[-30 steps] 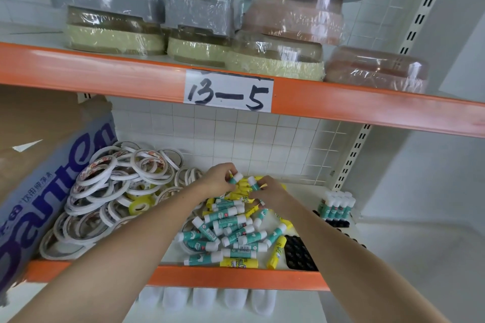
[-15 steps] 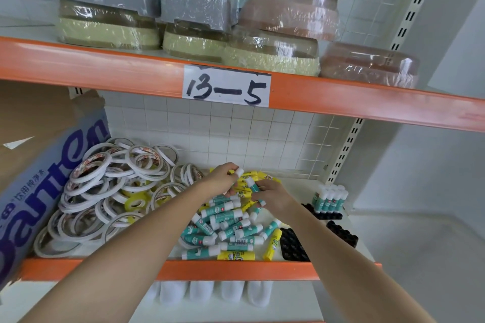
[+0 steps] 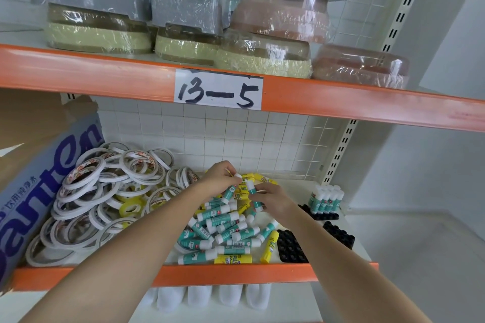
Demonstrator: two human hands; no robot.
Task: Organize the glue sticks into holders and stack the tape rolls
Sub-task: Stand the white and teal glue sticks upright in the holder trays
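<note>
A loose heap of teal and yellow glue sticks (image 3: 225, 231) lies in the middle of the lower shelf. My left hand (image 3: 219, 178) grips teal glue sticks (image 3: 228, 193) at the back of the heap. My right hand (image 3: 273, 199) holds teal glue sticks (image 3: 251, 187) just beside it. Black holders (image 3: 290, 246) lie at the right, and one holder (image 3: 324, 215) carries several upright glue sticks (image 3: 325, 198). A pile of white and yellow tape rolls (image 3: 99, 196) fills the shelf's left part.
A cardboard box (image 3: 34, 186) with blue lettering stands at the far left. The orange shelf beam (image 3: 231, 274) runs along the front. The upper shelf, labelled 13-5 (image 3: 217, 93), holds wrapped packs. White wire mesh (image 3: 262, 139) backs the shelf.
Both hands stay at the back of the glue stick heap, still gathering sticks. The camera has tilted slightly, so the shelf sits higher in view.
</note>
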